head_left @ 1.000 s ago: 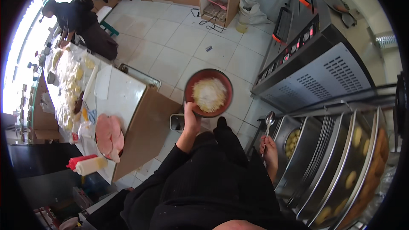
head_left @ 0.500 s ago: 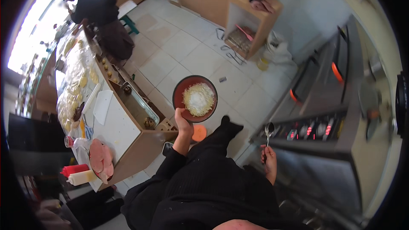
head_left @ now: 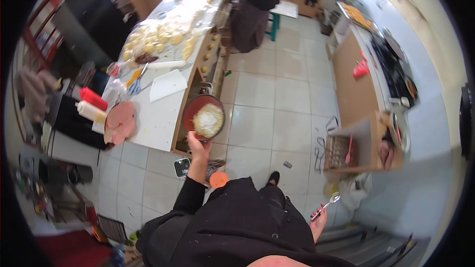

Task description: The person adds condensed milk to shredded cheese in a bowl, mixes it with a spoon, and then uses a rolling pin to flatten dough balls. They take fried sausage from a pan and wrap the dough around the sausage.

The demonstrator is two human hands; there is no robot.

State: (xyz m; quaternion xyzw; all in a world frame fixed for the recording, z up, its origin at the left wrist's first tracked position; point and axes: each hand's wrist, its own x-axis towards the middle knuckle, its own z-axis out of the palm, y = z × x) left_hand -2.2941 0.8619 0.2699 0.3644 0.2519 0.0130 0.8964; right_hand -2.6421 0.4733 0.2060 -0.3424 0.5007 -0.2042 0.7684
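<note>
My left hand (head_left: 199, 148) grips the rim of a red, dark-edged bowl (head_left: 190, 113) holding pale shreds topped with white stuff (head_left: 210, 121). It is beside the near right corner of the long work table (head_left: 163, 123). My right hand (head_left: 318, 220), low at my right side, is closed on the handle of a metal spoon (head_left: 334, 197). On the table stand red (head_left: 93, 98) and cream (head_left: 90, 112) squeeze bottles, a plate of pink slices (head_left: 120, 123), a white board (head_left: 168, 85) and many dough pieces under clear plastic (head_left: 163, 37).
A co-worker (head_left: 250, 24) in dark clothes stands at the far table end, near a green-legged stool (head_left: 274, 24). On the right are a counter with black hob (head_left: 386, 64) and a wooden shelf unit (head_left: 363, 148). An orange round thing (head_left: 218, 180) lies by my feet.
My view has swung from the ovens and tray rack toward the aisle and counter, as I turn left. The bowl has moved leftward toward the table; the spoon is lower in the picture.
</note>
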